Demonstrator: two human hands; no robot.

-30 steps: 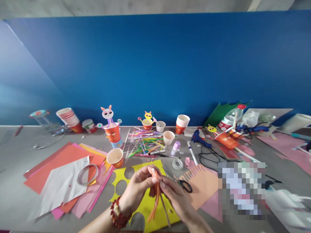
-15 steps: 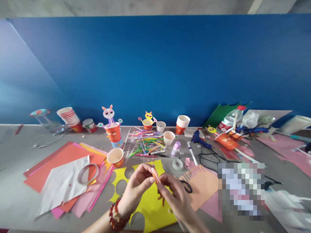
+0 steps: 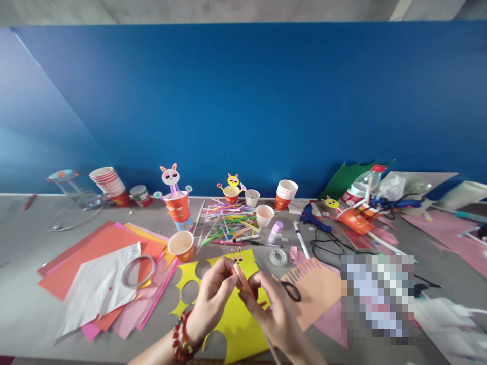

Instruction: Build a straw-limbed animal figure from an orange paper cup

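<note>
Low in the middle of the view, my left hand pinches the upper end of a slim orange-and-white piece, possibly a straw or folded strip. My right hand closes round its lower part. A pale thin stick end shows below my right palm; whether it belongs to the same piece is hidden. Under both hands lies a yellow paper sheet with round cut-outs. A small eared face rests at its top edge. Black scissor handles lie to the right, on peach paper.
Behind are a pile of colourful straws, a paper cup, a glue stick and a tape roll. Coloured sheets lie left. A blue glue gun with a black cord and a tilted cup figure are right.
My fingers have shifted along the orange-and-white piece, and its upper end has moved slightly left. My right hand has opened its grip a little and moved slightly; the table items stay put.
</note>
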